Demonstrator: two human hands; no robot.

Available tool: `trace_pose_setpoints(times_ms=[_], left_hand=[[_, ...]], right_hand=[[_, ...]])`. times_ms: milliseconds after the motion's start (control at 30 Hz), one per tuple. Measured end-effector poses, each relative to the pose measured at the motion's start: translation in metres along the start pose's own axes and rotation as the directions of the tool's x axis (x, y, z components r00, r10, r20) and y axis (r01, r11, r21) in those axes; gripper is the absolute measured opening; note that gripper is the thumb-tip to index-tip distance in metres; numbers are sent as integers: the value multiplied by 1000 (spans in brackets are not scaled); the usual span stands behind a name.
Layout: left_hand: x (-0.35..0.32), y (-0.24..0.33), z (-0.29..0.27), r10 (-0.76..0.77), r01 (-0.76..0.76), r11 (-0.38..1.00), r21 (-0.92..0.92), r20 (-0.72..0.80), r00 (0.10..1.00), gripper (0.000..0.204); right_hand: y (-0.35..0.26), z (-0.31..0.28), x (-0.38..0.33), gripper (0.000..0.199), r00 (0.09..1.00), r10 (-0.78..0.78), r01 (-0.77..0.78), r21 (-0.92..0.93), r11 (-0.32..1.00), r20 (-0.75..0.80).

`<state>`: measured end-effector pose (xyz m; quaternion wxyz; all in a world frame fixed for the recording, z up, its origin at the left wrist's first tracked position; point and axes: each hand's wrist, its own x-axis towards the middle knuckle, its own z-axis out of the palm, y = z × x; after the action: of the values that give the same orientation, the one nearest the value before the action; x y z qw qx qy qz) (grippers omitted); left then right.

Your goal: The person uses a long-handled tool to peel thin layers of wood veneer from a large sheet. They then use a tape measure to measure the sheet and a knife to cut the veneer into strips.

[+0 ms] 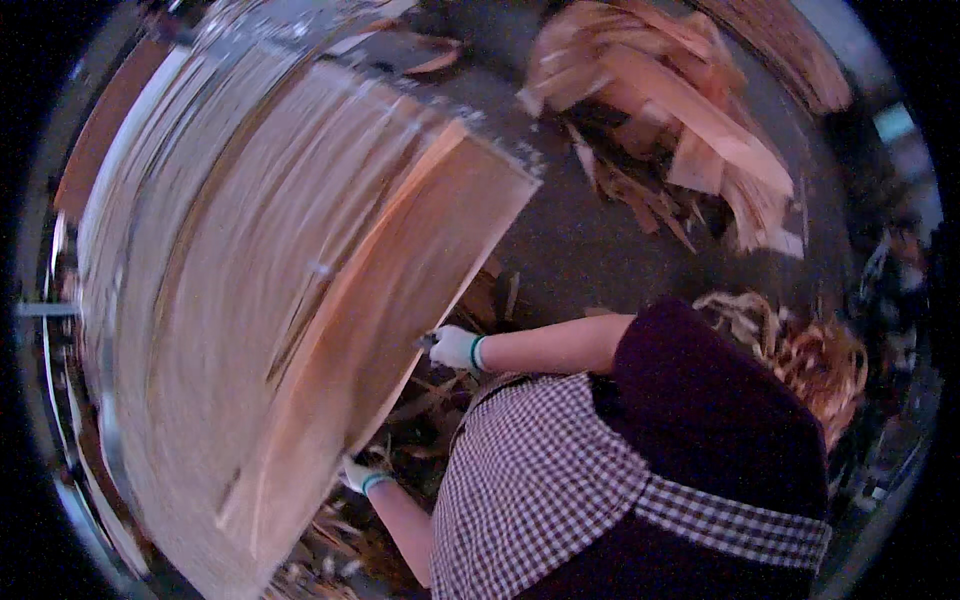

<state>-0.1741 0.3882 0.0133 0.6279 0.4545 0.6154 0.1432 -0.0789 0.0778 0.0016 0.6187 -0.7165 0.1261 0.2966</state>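
Observation:
A large stack of pale wood veneer sheets (250,220) fills the left side, blurred by motion. Along its right side, an orange-brown veneer sheet (430,230) lies on top with a bent fold. My right hand (458,348), in a white glove with a green cuff, is closed in a fist at the edge of this sheet. A small dark thing shows at its fingertips, too blurred to name. Lower down, my left hand (360,475), gloved alike, grips the same edge, with its fingers partly hidden by the sheet.
A heap of torn veneer scraps (660,100) lies on the dark floor (610,255) at the upper right. More broken pieces (335,550) lie below the stack beside my left arm. Curled light strips (820,370) show at the right, behind my dark sleeve.

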Motion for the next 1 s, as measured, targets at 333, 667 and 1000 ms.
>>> trace_pose_setpoints(times_ms=[333,667,1000], left_hand=[[7,-38,-48,278,-328,932,-153,-278,920,45],[-14,-47,-105,353,-395,914,-93,-295,888,33],[40,-17,-115,764,-590,399,702,102,638,54]], right_hand=[[-28,-29,-35,39,842,193,139,-549,824,504],[-109,109,-46,31,406,-319,907,-337,251,856],[-116,233,-4,26,464,-153,869,-482,-113,873]])
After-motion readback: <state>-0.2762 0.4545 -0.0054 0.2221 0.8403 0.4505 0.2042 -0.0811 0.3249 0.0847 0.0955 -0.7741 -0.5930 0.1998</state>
